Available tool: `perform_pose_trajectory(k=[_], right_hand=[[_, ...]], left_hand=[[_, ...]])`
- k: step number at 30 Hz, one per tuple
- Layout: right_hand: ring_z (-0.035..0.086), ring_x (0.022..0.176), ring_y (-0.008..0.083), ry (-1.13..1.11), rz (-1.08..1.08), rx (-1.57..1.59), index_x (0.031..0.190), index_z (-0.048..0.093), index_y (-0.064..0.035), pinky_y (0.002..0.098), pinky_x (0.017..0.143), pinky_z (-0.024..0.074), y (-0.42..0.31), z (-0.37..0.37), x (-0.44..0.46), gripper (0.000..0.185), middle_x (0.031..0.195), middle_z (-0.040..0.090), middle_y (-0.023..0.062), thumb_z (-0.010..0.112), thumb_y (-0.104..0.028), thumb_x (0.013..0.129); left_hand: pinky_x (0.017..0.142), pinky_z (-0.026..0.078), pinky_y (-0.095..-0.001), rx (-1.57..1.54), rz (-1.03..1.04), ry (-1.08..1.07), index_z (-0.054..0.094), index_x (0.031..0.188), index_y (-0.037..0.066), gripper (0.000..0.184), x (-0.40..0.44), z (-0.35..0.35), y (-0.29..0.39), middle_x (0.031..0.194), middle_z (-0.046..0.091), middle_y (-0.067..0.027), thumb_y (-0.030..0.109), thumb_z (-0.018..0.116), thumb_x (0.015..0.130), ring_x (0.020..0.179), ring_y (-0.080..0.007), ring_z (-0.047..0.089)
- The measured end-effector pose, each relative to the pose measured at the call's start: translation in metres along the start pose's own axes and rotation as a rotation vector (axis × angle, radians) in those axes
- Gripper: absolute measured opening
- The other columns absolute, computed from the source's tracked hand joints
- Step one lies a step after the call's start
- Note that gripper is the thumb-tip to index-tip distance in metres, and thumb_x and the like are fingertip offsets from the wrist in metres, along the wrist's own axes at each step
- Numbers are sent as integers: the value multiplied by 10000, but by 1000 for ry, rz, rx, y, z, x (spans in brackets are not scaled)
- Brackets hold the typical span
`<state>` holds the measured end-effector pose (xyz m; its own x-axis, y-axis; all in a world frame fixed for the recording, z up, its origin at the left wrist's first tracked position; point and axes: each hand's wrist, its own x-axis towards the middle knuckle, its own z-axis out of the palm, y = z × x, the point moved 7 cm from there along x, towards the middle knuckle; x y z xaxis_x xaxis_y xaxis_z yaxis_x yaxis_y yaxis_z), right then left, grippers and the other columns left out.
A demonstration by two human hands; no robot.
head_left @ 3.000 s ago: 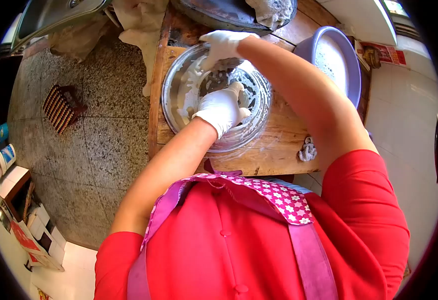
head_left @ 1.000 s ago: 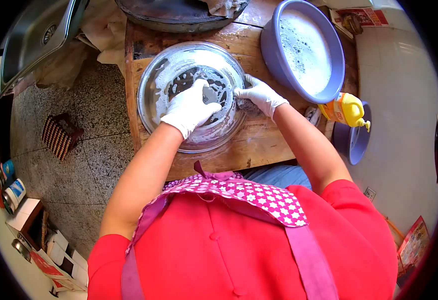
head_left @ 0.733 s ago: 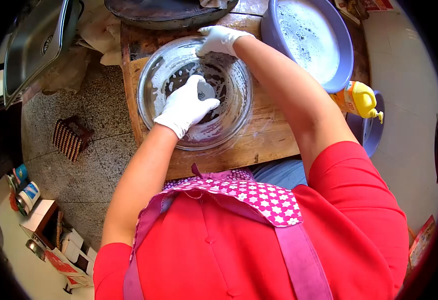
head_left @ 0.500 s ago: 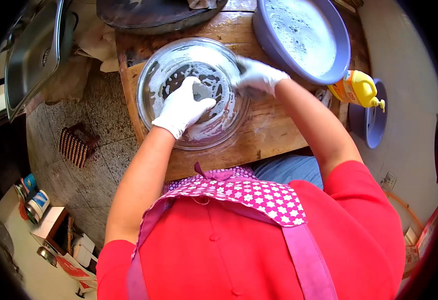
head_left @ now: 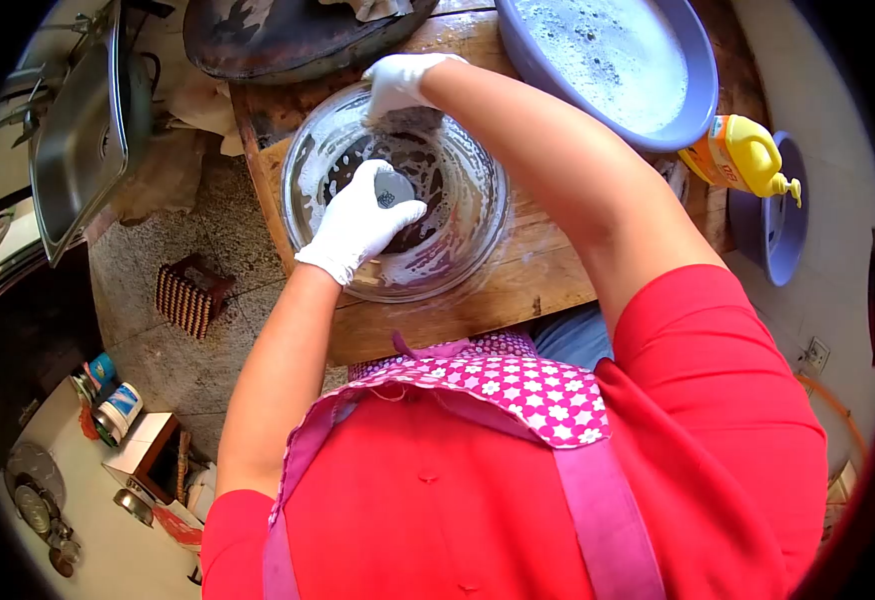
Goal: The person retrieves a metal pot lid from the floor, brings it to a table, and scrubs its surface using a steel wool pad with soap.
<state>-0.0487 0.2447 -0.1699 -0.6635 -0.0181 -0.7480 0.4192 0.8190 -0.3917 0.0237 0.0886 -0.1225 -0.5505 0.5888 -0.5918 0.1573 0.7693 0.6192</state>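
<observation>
A large round pot lid (head_left: 478,240) with a shiny rim lies on a wooden table, streaked with white suds. Both my hands wear white gloves. My left hand (head_left: 353,222) is closed round the lid's grey round knob (head_left: 394,190), which carries a small dark mark. At the far edge of the lid, my right hand (head_left: 398,82) presses a greyish scrubbing pad (head_left: 413,120) against the soapy surface. The pad is partly covered by the fingers and blurred.
A purple basin (head_left: 700,95) of foamy water stands at the back right, with a yellow detergent bottle (head_left: 756,160) beside it. A dark round board (head_left: 288,40) is at the back left. A steel sink (head_left: 73,165) lies left; a slatted stool (head_left: 190,297) stands on the floor.
My right hand has swept from the lid's right side to its far edge, its forearm now crossing above the lid. My left hand keeps its hold on the knob.
</observation>
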Motion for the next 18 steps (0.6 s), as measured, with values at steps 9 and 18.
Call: perform_pose_trajectory(k=[9, 18], right_hand=[[530, 1219, 258, 121, -56, 394, 1457, 334, 21, 326, 1056, 390, 83, 33, -57, 983, 1361, 528, 214, 836, -260, 659], [674, 990, 275, -64, -179, -114, 1189, 659, -57, 404, 869, 531, -56, -5, -16, 644, 1164, 673, 148, 785, -418, 672]], left_hand=[[958, 464, -394, -6, 19, -30, 479, 1292, 62, 725, 2, 2, 3, 1189, 616, -239, 422, 786, 743, 1122, -369, 594], [1000, 433, -386, -51, -80, -86, 436, 1348, 30, 790, 4, 3, -4, 1246, 587, -259, 410, 777, 746, 1176, -364, 565]])
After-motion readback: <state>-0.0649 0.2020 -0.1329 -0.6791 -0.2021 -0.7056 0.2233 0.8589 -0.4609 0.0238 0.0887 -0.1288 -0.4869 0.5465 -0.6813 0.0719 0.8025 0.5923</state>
